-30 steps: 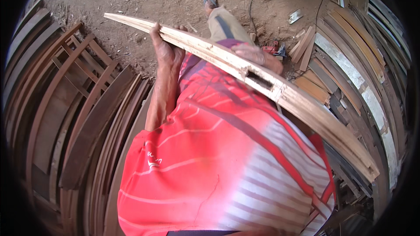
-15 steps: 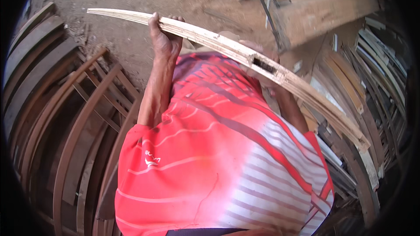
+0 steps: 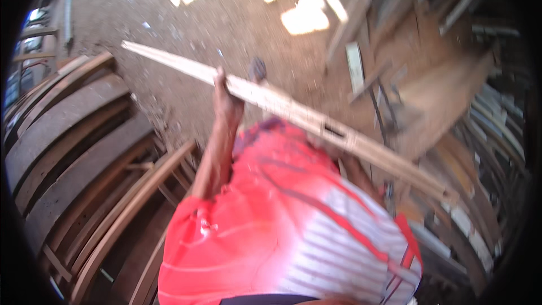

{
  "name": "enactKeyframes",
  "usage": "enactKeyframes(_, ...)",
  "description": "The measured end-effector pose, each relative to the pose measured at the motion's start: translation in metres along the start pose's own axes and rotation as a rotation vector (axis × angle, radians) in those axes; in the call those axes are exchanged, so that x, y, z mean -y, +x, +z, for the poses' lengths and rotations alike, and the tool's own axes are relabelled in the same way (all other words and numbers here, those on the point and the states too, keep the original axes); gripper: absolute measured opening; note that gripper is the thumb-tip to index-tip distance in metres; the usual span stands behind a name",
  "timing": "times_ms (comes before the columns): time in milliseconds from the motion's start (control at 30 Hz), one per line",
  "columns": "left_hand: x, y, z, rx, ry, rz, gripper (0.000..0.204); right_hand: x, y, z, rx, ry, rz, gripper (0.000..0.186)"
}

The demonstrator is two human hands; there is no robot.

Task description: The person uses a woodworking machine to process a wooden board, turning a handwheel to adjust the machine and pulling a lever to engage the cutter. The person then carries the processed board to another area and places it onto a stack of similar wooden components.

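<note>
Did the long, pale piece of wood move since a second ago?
Yes, forward: against the dark boards stacked at left, the pale piece of wood now lies farther ahead, toward the picture's top, though the camera moved too.

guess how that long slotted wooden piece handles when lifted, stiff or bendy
The long wooden piece is probably stiff, being timber. It may be weakest at the dark slot, where wood is missing. Long and narrow, it could swing if gripped near one end.

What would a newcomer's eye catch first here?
A long pale wooden beam slants across the middle, held in the left grip, with a dark slot right of centre. Below it spreads a red-and-white shirt. At the top, bright patches glare on the dirt floor.
</note>
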State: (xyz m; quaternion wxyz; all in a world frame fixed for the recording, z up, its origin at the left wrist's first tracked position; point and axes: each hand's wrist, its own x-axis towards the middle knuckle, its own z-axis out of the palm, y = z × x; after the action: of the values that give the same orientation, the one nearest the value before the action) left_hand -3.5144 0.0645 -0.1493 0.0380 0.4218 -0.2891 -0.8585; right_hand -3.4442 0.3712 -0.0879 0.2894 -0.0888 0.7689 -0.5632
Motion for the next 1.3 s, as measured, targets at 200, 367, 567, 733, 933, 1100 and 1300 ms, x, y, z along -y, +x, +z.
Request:
enactKeyframes(200,-0.134,0.091,0.048,0.042,-0.11,0.058,0.028,0.138,0.193,0.004,-0.032,0.242,-0.32,0.032)
enactKeyframes(367,-0.237,0.168,0.072,0.11,-0.266,0.067,0.038,0.214,0.344,0.013,0.091,-0.131,-0.694,0.027)
enactKeyframes(567,-0.33,0.318,0.116,0.262,-0.274,-0.052,0.037,0.314,0.496,0.025,-0.058,-0.183,-0.576,0.054)
enactKeyframes(733,-0.438,0.399,0.195,0.355,-0.257,-0.311,0.047,0.376,0.618,0.043,-0.254,0.016,-0.635,0.063)
enactKeyframes(933,-0.532,0.463,0.309,0.65,-0.025,-0.473,0.069,0.476,0.756,0.047,-0.47,0.484,-0.847,0.075)
enactKeyframes(1100,-0.574,0.577,0.385,1.083,0.181,-0.74,0.088,0.553,0.882,0.006,-0.576,0.776,-1.118,0.065)
enactKeyframes(1300,-0.692,0.757,0.379,0.623,1.574,0.337,0.077,0.585,1.027,-0.058,-0.91,0.726,-0.999,0.076)
